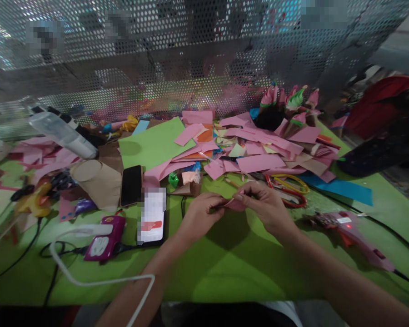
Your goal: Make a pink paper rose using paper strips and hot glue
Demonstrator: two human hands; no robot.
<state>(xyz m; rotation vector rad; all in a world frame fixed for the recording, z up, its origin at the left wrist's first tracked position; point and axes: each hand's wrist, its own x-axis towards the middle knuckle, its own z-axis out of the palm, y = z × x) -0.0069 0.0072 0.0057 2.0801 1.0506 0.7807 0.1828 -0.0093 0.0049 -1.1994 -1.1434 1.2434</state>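
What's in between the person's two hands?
A small pink piece, probably paper, is between the left hand and the right hand, held by both, as the head view shows.

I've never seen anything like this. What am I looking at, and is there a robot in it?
No robot here, just a person's two bare hands. The single picture comes from a camera on that person's head, looking forward and down. The left hand and right hand hold a small pink piece above a green table. Beyond lie pink paper strips and a light green sheet. A pink glue gun lies rightward; a lit phone lies leftward.
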